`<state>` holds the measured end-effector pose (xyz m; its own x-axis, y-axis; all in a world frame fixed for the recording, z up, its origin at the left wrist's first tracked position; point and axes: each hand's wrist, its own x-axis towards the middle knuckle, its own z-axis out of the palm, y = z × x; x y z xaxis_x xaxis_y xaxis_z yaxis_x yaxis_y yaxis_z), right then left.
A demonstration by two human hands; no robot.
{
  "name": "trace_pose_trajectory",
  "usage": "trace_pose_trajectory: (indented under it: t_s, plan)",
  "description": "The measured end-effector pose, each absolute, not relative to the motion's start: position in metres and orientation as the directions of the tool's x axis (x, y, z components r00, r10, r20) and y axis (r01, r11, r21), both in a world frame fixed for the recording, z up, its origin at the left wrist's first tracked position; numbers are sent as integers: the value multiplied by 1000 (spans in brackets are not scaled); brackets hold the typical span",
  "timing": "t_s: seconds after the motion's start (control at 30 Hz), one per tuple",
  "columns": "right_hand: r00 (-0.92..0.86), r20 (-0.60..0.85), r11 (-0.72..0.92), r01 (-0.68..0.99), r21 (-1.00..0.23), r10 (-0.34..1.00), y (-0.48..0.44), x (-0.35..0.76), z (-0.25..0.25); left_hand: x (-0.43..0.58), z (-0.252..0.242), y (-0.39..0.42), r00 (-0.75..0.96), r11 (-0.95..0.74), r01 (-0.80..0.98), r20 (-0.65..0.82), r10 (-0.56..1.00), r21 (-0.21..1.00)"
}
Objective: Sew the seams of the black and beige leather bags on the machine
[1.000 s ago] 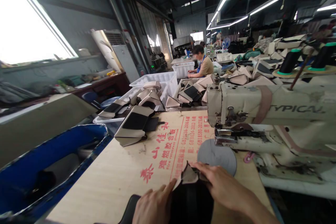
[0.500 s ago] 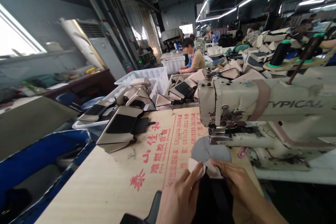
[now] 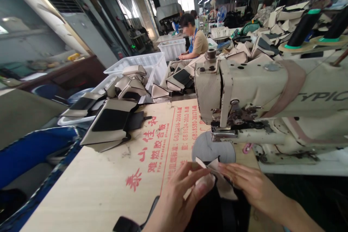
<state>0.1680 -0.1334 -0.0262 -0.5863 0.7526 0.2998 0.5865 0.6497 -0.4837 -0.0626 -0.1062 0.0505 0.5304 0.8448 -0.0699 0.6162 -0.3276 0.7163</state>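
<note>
A black-and-beige fabric piece (image 3: 224, 185) is in both hands at the front edge of the wooden board, its pale flaps folded up toward a point. My left hand (image 3: 185, 192) pinches the left flap between thumb and fingers. On the other side, my right hand (image 3: 244, 181) grips the right flap, fingers close together and the thumb hidden. The lower black part of the piece hangs toward me, partly covered by my wrists. Just beyond the fingertips lies a grey disc (image 3: 213, 147), and the sewing machine (image 3: 241, 94) stands beyond it to the right.
On the board (image 3: 108, 177), a beige-and-black sewn piece (image 3: 111, 121) lies at the left. White plastic bins (image 3: 160, 70) hold similar pieces behind it. A blue-lined container (image 3: 32, 148) stands at left. Black thread cones (image 3: 301, 30) top the machine. A co-worker (image 3: 199, 41) sits farther back.
The view has shifted right and closer to the machine. My left fingers have bent and moved along the flap; my right fingers now lie straighter, and more beige strip shows between the hands.
</note>
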Motion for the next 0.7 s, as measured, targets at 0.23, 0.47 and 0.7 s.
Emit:
trace_pose_trajectory:
  t_s: [0.23, 0.47, 0.7]
  plan:
    - [-539, 307, 619, 652, -438, 785, -139, 168, -27, -32, 47, -75, 673, -25, 404, -279, 685, 914]
    - [-474, 390, 611, 672, -419, 789, -140, 168, -25, -56, 39, -80, 400, 58, -123, -4, 916, 991]
    - [-484, 593, 715, 656, -240, 643, -166, 161, 6, -79, 32, -148, 564, -506, 550, 150, 812, 664]
